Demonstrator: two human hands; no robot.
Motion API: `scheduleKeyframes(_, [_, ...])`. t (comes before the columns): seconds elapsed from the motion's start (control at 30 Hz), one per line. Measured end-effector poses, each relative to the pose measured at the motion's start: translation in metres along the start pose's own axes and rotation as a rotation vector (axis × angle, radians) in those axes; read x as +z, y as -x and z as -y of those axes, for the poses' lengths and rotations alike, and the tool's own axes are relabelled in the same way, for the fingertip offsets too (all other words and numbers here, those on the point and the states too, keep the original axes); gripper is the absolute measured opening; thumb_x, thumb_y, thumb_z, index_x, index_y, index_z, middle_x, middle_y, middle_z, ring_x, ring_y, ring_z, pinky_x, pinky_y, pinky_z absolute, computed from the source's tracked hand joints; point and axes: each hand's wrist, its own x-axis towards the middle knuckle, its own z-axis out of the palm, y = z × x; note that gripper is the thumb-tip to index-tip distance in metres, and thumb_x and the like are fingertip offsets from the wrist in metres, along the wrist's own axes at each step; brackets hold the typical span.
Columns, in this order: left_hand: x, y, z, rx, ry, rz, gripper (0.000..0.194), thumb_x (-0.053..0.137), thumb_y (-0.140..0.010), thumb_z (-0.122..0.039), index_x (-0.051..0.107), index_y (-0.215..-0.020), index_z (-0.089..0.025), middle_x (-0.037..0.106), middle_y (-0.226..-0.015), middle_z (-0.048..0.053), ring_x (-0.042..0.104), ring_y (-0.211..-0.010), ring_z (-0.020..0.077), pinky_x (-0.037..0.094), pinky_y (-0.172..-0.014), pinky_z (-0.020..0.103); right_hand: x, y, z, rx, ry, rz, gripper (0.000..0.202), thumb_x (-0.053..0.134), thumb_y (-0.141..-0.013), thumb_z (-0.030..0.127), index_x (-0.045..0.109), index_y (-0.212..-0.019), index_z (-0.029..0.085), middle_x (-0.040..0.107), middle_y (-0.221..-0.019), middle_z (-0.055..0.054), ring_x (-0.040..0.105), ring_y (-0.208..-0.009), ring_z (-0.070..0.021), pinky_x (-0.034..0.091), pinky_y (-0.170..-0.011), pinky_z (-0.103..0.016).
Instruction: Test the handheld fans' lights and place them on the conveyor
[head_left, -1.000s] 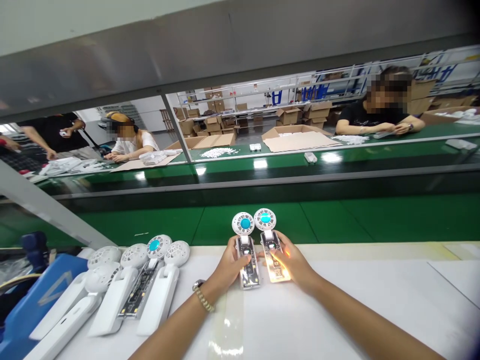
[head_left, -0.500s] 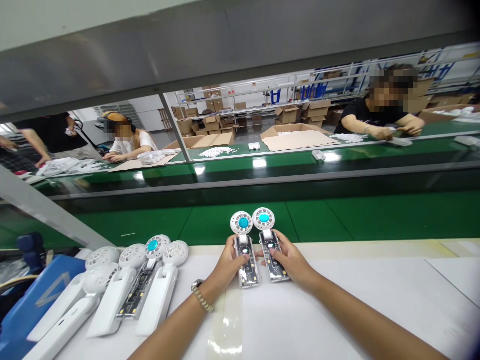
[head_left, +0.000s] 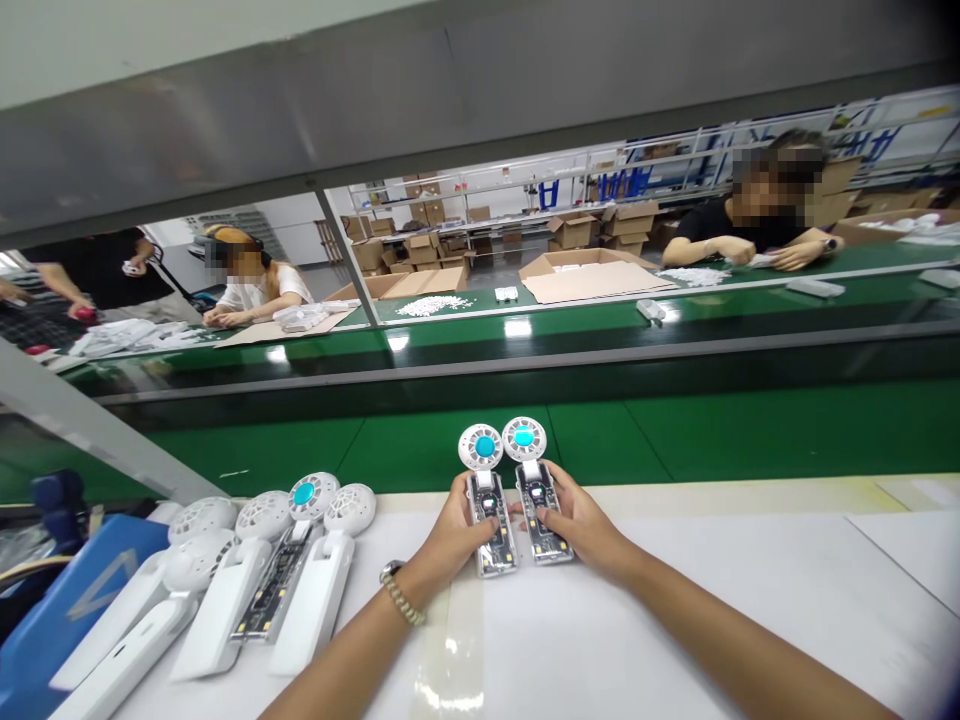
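First clear-bodied fan (head_left: pixel 493 535) sat in the left hand (head_left: pixel 448 535), pinched between thumb and fingers; just beside it, the right hand (head_left: pixel 586 525) pinched the second clear-bodied fan (head_left: pixel 541 515) likewise. Both heads showed beyond the white table's (head_left: pixel 585 650) far edge. Other fans (head_left: pixel 319 600) bordered the left, while tabletop stretched rightward.

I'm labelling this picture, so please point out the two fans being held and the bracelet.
Left held fan (head_left: pixel 490 492): head view, on its clear body.
Right held fan (head_left: pixel 535 491): head view, on its clear body.
Bracelet (head_left: pixel 403 603): head view, middle of its band.
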Motion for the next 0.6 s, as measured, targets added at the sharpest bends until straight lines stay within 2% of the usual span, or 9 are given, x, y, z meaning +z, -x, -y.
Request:
scheduleKeyframes(0.27, [-0.0017,-0.0021,0.0031,0.052,-0.023,0.033,0.057,0.073,-0.065,-0.023,0.036,-0.109,-0.021,0.050,-0.115,0.011,0.057,-0.097,0.0263,0.046,-0.083,0.040,0.0003,0.0005,-0.0003,0.021,-0.026,-0.013,0.070,0.069,-0.068,0.035,0.029,-0.124,0.025,0.054,-0.110,-0.009,0.056,-0.099,-0.0259,0.046,-0.082,-0.040])
scheduleKeyframes(0.6, [0.0002,-0.0005,0.0006,0.008,-0.050,-0.006,0.069,0.076,-0.061,-0.027,0.033,-0.114,-0.019,0.056,-0.098,0.009,0.056,-0.096,0.0258,0.045,-0.081,0.039,-0.0015,-0.0004,-0.0028,-0.004,-0.012,0.001,0.068,0.069,-0.068,0.037,0.030,-0.122,0.025,0.049,-0.117,-0.010,0.049,-0.110,-0.0275,0.040,-0.092,-0.044])
